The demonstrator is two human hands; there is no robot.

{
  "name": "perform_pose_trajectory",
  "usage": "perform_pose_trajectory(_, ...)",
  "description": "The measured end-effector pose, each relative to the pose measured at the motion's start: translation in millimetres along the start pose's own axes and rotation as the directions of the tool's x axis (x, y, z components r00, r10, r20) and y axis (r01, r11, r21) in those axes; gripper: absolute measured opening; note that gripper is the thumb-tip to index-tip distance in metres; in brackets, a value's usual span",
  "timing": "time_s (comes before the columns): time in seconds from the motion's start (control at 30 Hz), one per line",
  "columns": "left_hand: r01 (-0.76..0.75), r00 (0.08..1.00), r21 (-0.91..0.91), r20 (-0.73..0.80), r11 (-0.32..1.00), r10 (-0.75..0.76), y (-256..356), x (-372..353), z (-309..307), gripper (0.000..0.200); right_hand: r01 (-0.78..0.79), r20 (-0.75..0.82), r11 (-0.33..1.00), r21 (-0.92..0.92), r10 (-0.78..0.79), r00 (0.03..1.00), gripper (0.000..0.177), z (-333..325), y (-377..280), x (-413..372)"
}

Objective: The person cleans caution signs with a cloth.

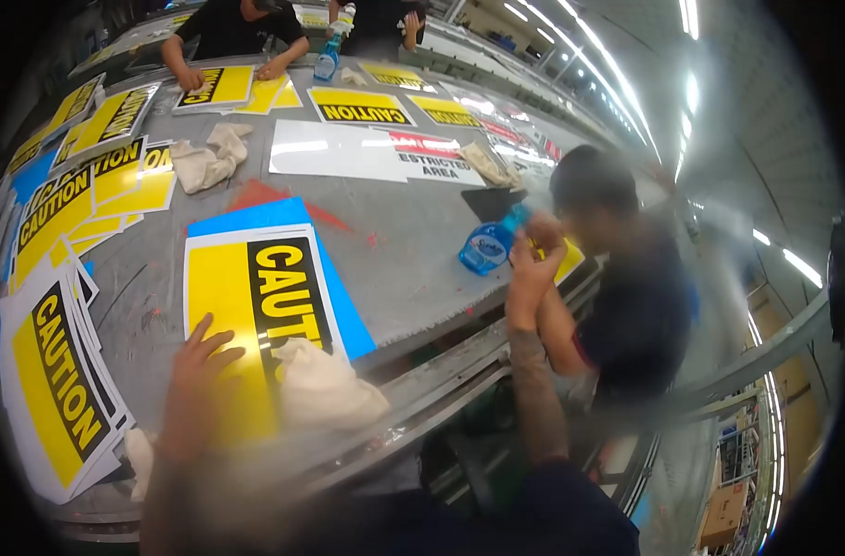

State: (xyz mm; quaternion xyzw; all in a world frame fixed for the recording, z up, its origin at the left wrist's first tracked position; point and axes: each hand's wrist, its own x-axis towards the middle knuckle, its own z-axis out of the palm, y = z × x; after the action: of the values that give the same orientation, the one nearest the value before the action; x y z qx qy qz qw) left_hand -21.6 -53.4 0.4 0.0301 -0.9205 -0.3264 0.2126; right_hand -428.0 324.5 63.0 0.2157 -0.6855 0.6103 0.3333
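Your left hand [192,385] lies flat, fingers spread, its grip closed on nothing, on the CAUTION sign [220,287]; press evenly to limit sliding. The bunched cloth [325,387] covers the sign's near corner; a flatter fold should make steadier contact. The sign rests on a blue sheet [265,216] on the counter [432,289]. Your right hand [532,273] is beside the spray bottle [487,246], near a co-worker [640,306]; its grip is unclear, so confirm clearance.
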Motion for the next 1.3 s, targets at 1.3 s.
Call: perform_pose_trajectory(1.3,0.089,0.854,-0.188,-0.492,0.978,-0.172,-9,0,-50,0.025,0.030,0.949,0.978,-0.207,0.193,0.250,0.040,127,-149,-61)
